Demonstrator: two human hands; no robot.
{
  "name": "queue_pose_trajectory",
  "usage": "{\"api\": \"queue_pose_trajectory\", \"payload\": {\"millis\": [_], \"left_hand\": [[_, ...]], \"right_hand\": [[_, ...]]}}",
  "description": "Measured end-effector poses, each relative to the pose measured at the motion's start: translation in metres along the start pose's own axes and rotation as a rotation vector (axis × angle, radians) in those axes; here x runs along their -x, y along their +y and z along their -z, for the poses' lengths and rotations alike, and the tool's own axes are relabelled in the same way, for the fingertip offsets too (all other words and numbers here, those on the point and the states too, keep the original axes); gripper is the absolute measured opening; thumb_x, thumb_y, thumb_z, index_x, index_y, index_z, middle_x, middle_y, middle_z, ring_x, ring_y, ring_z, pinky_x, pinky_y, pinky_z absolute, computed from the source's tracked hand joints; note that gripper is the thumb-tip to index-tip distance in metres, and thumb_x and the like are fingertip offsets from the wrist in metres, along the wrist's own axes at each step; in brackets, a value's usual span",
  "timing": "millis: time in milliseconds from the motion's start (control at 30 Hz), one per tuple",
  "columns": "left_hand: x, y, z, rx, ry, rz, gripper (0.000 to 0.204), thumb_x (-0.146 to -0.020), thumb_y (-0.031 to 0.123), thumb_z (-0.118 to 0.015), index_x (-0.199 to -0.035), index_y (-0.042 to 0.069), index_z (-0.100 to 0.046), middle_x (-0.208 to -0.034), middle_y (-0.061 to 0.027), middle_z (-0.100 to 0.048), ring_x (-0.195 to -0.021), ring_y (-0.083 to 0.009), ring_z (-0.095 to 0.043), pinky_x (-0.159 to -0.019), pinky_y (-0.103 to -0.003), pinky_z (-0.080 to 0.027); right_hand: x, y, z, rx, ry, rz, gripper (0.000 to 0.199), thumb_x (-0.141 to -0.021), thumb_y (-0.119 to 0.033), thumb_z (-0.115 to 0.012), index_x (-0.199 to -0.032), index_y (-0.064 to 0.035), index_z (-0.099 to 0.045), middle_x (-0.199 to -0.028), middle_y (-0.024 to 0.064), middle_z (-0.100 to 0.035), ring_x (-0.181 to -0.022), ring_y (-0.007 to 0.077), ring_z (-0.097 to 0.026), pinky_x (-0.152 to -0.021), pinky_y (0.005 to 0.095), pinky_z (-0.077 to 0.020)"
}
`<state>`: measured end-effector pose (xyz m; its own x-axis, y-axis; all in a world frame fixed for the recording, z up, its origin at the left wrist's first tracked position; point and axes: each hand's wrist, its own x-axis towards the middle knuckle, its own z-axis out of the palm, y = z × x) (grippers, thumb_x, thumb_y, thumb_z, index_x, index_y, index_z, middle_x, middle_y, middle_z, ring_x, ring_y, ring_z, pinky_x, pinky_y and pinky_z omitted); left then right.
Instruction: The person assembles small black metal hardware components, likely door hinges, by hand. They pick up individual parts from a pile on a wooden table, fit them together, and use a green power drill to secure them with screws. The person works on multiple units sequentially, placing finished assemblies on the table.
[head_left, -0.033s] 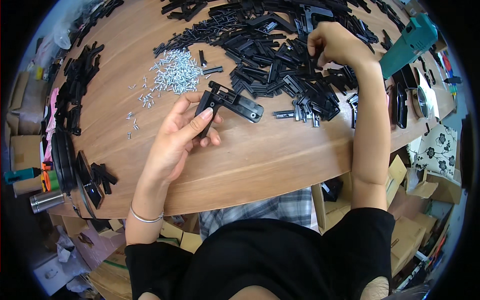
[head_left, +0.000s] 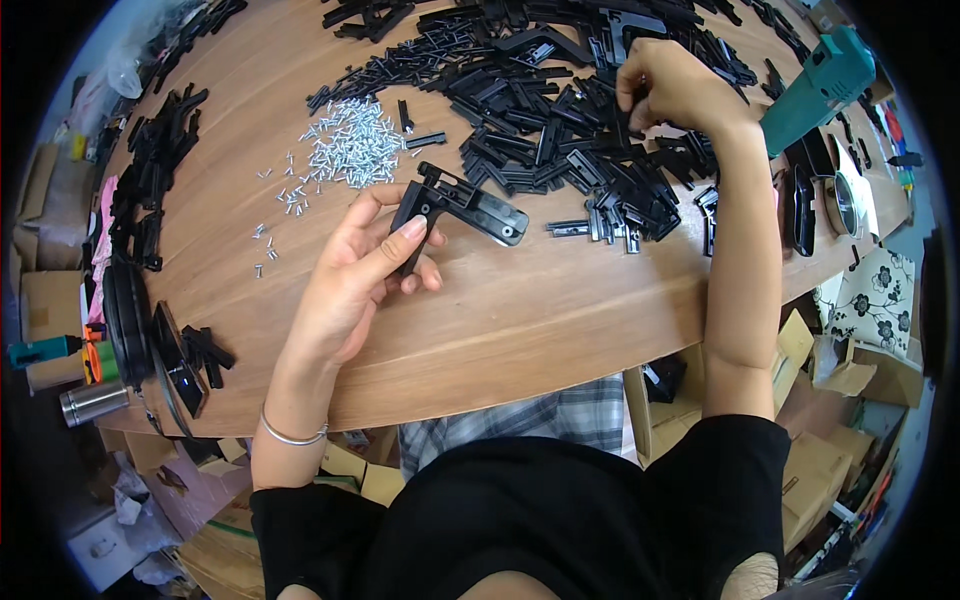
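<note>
Black plastic bracket (head_left: 462,205) pinched in our left hand (head_left: 365,270), lifted off the worktop (head_left: 520,320) for fitting, while our right hand (head_left: 672,88) curls, picking among the loose black parts (head_left: 560,140).

black short-sleeved top, thin silver bangle (head_left: 290,435) on the left wrist, plaid trousers.

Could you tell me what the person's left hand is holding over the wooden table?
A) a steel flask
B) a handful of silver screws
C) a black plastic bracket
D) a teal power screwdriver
C: the left hand grips a black plastic bracket just above the table, beside the silver screws.
</note>
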<state>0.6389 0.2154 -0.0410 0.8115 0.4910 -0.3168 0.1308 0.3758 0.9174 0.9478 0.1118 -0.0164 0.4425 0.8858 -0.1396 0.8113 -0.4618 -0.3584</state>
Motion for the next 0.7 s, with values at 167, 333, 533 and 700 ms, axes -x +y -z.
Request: {"api": "queue_pose_trajectory", "payload": {"millis": [167,333,533,700], "left_hand": [[0.002,0.001,0.003,0.022,-0.016,-0.004,0.030,-0.088,0.018,-0.057,-0.114,0.006,-0.046,-0.091,-0.0067,-0.060,-0.067,-0.0112,-0.059,-0.056,-0.019,-0.040],[-0.001,0.000,0.001,0.088,-0.026,-0.062,0.033,-0.087,0.016,-0.058,-0.115,0.002,-0.046,-0.098,-0.0109,-0.062,-0.069,-0.0105,-0.059,-0.058,-0.018,-0.041],[0.000,0.003,0.007,0.118,0.066,-0.174,0.034,-0.085,0.012,-0.059,-0.116,0.000,-0.051,-0.088,-0.0068,-0.063,-0.067,-0.0059,-0.055,-0.056,-0.017,-0.039],[-0.002,-0.001,0.011,0.051,0.080,-0.312,0.027,-0.084,0.008,-0.059,-0.110,0.002,-0.058,-0.078,-0.0011,-0.061,-0.069,-0.0051,-0.055,-0.060,-0.017,-0.041]], "right_hand": [[-0.008,0.005,0.006,0.056,0.260,0.121,0.013,-0.068,-0.005,-0.068,-0.079,-0.0014,-0.063,-0.076,0.0096,-0.063,-0.066,0.0216,-0.061,-0.065,0.0308,-0.0477],[-0.006,-0.018,0.002,0.134,0.502,0.141,0.016,-0.076,-0.011,-0.063,-0.092,-0.0077,-0.064,-0.077,0.0117,-0.065,-0.069,0.0197,-0.063,-0.064,0.0286,-0.0473],[-0.005,-0.049,-0.009,-0.364,0.593,0.271,0.020,-0.077,-0.005,-0.063,-0.096,-0.0055,-0.066,-0.086,0.0072,-0.067,-0.080,0.0127,-0.064,-0.073,0.0232,-0.0482],[0.033,-0.120,-0.035,-1.033,0.273,0.436,0.017,-0.076,0.000,-0.065,-0.092,0.0035,-0.064,-0.089,0.0095,-0.066,-0.084,0.0126,-0.062,-0.078,0.0226,-0.0481]]}}
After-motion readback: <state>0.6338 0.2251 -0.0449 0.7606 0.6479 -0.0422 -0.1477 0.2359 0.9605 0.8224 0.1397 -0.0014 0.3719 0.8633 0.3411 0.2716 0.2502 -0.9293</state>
